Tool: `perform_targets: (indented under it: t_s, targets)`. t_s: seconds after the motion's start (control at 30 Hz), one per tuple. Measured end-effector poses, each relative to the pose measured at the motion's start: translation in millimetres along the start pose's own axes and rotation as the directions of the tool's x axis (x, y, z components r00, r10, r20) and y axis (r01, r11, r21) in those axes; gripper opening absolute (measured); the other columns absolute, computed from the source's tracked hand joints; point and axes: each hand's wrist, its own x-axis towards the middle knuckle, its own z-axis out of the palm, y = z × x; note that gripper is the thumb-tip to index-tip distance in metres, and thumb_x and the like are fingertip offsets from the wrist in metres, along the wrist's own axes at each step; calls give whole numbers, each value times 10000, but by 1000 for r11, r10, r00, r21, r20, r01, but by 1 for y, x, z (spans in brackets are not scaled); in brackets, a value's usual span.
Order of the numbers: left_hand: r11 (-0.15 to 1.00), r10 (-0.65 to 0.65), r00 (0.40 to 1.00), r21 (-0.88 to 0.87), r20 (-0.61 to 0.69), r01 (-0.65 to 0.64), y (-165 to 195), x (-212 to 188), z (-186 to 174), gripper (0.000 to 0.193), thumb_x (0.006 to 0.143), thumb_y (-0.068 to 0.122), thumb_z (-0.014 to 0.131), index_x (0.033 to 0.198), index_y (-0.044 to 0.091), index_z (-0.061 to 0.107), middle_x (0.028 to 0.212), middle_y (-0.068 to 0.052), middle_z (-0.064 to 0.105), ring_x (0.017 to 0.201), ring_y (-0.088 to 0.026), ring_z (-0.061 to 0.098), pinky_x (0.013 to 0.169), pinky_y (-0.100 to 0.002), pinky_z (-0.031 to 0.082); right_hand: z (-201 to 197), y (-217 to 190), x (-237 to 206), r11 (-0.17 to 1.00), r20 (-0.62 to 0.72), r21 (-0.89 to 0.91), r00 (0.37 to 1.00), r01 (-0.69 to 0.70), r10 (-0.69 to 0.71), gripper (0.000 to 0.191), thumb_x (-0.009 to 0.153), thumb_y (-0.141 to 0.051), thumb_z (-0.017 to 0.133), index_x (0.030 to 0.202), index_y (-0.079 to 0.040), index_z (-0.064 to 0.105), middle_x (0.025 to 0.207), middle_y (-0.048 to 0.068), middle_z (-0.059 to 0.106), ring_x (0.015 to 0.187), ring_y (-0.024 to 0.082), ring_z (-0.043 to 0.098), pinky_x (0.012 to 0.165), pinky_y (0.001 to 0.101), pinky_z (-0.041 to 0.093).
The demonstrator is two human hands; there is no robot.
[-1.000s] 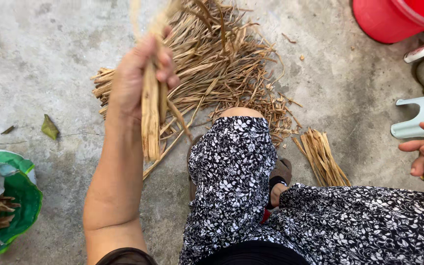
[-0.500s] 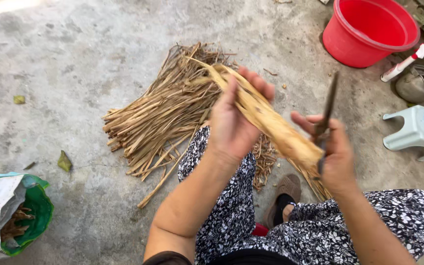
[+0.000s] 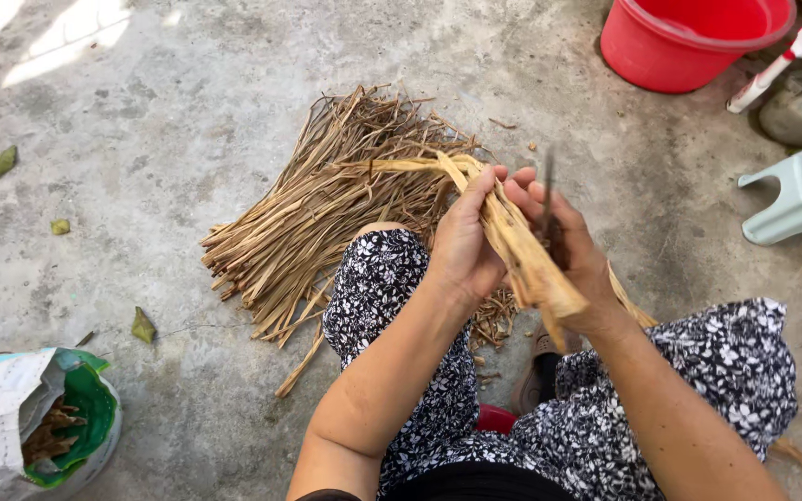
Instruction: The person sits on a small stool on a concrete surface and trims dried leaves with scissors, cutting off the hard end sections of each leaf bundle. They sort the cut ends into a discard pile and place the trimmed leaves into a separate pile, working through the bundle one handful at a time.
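Both hands work 1 dry stalk with a thin blade over the lap.

Head view: the left hand [image 3: 461, 243] is curled shut around a pale dry stalk [image 3: 526, 264], which slants from near right up toward the far left, above the patterned skirt [image 3: 401, 278]. The right hand [image 3: 573, 246] is closed on a thin dark blade [image 3: 548, 190], held upright against the stalk's far side. Far left of the knee, a heap of dry strips [image 3: 327, 199] lies on the concrete floor [image 3: 141, 111]. A red bucket [image 3: 693, 42] stands far right, a sack [image 3: 11, 427] near left. This looks like the splitting step; next, the blade would need steady pressure along the stalk, the left-hand grip firm.
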Motion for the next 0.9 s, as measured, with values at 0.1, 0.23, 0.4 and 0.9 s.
perform_targets:
  t_s: [0.1, 0.23, 0.4, 0.9]
  targets:
    - [992, -93, 989, 93, 118, 82, 8, -7, -8, 276, 1053, 358, 578, 1149, 101, 611, 1178, -139, 707, 935, -246, 682, 827, -416, 583, 2, -8, 2, 979, 43, -198, 998, 57, -49, 973, 797, 54, 805, 1596, -137, 282, 1620, 154, 427, 1486, 266, 462, 1196, 396, 438]
    - [977, -199, 966, 110, 167, 182, 3, -24, -33, 401, 1130, 431, 575, 1211, 43, 636, 1177, -170, 675, 999, -282, 687, 877, -417, 572, 11, -8, -2, 912, -62, -329, 970, -244, 236, 817, 820, 67, 772, 1537, -145, 442, 1347, 105, 633, 1155, 212, 629, 1012, 357, 529]
    - [972, -234, 961, 62, 150, 227, -13, -18, -58, 476, 1121, 491, 534, 1219, 32, 613, 1259, -193, 673, 1145, -265, 667, 1062, -391, 540, 23, 12, -7, 876, -34, -473, 992, 93, -123, 522, 859, 58, 783, 1315, -116, 600, 1225, 18, 736, 1077, 128, 722, 1028, 341, 550]
    - [-42, 144, 811, 822, 567, -568, 24, -61, -60, 525, 972, 214, 788, 1430, 71, 575, 1272, -140, 694, 1180, -182, 681, 1011, -318, 566, 6, 27, -36, 821, -364, 412, 755, -395, 546, 450, 862, -17, 787, 1273, -15, 606, 988, 110, 767, 646, 88, 625, 570, 218, 522]
